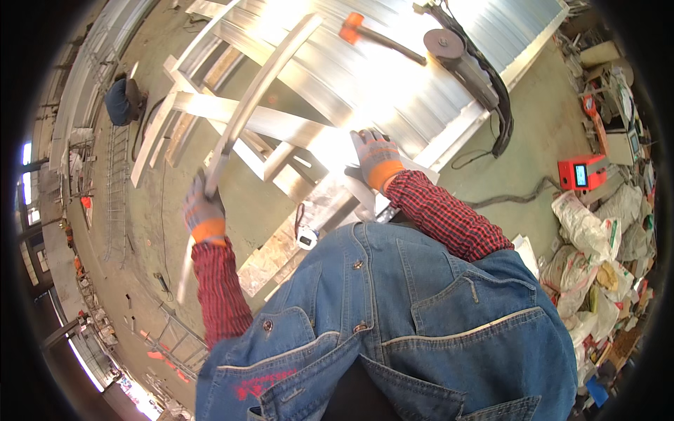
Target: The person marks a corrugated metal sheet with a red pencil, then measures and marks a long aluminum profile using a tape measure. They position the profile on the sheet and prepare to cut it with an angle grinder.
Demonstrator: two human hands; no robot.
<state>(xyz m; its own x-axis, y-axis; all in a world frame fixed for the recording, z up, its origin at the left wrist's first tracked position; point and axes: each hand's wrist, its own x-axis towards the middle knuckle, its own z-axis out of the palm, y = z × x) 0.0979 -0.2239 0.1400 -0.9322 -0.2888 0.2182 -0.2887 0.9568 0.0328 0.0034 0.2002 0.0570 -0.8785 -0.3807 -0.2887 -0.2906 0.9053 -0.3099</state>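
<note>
Gloved hands, both at work: the left hand [205, 205] has its fingers curled round a long metal bar [261, 81], while the right hand [379, 156] lies over a pale metal frame [302, 131], and I cannot tell whether it grips anything. That bar slants up from the left hand across the frame; what looks like its lower end shows beside the checked sleeve [217, 288].

Red marks [265, 384] on the denim jacket [365, 295] are too smudged to read, and the lit screen [580, 175] on the red box [597, 168] is too small. Printing on the white sacks [590, 224] is no clearer to me. Glare washes out much of the corrugated metal panel [421, 98], where an orange-headed hammer [390, 45] lies near an angle grinder [472, 77]. Just beside the jacket's edge sits a white tape measure [306, 238]. Well off left, a person [121, 102] crouches near a ladder [116, 189], the features hard to make out.
</note>
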